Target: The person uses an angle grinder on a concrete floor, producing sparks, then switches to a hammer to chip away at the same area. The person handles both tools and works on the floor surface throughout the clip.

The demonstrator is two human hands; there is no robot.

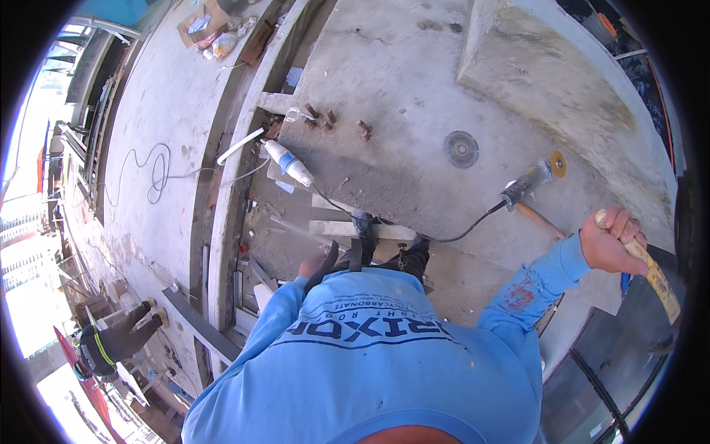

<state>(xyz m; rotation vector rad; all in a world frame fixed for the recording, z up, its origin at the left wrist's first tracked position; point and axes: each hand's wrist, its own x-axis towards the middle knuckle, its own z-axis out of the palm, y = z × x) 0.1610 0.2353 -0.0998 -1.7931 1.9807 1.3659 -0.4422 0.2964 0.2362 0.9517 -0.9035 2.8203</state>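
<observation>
Raised at the far right, my right hand (612, 240) is wrapped round a pale, worn wooden handle (658, 285). What sits at the handle's far end is unclear near the dark rim. Low in front of my body, my left hand (313, 263) is smeared by motion beside a dark strip-like thing (323, 271); its fingers do not show clearly. An angle grinder (526, 185) with a yellow disc (558, 164) lies on the concrete slab (399, 81), over another wooden handle (540, 220). A loose grey disc (461, 149) lies flat left of it.
Several rusty metal pieces (364, 129) stand on the slab. A black cord (473, 226) runs past my feet to a white and blue cable connector (288, 163). Wood strips (362, 229) and debris lie below the slab's edge. Another person (100, 351) is at the far left.
</observation>
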